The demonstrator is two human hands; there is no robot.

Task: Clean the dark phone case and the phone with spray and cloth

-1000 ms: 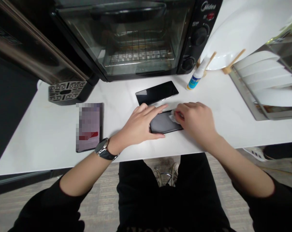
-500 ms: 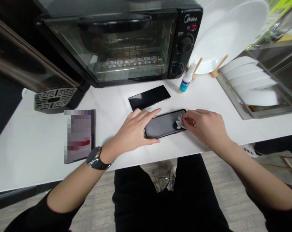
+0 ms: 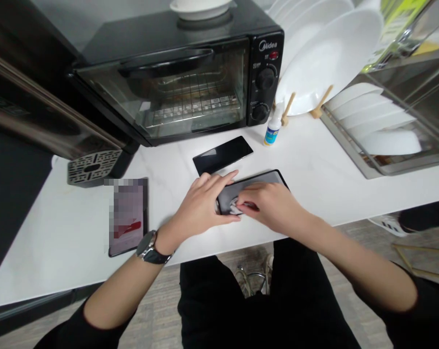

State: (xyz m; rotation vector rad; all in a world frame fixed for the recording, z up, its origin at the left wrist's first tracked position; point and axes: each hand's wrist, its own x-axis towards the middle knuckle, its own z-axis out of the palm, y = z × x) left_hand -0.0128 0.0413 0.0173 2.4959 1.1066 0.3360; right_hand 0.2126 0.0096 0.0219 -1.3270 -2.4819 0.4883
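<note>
centre of frame: dark phone (image 3: pixel 258 184) lies flat, glossy side up, on the white counter (image 3: pixel 314 160), close to its front edge. left hand (image 3: pixel 201 209) spans the phone's left end, fingers curled over the far long edge and thumb against the near one, so it is closed on the phone from both sides. right hand (image 3: pixel 272 208) covers the phone's lower middle, fingertips pinched shut on a small white wipe (image 3: pixel 235 207) pressed to the surface just beside the left thumb (how much wipe is folded under the fingers i cannot tell). judgement: phone is thin, stiff and light. its slick face is likely to skate on the smooth counter and would be fragile if dropped, so it is best taken by the two long edges, not the face. wipe looks soft and limp and suits a fingertip pinch. above, apart: second black phone (image 3: pixel 222 155). lower left: third phone (image 3: pixel 128 215), screen lit. small spray bottle (image 3: pixel 273 130) stands upright right of the toaster oven (image 3: pixel 183 92).
</note>
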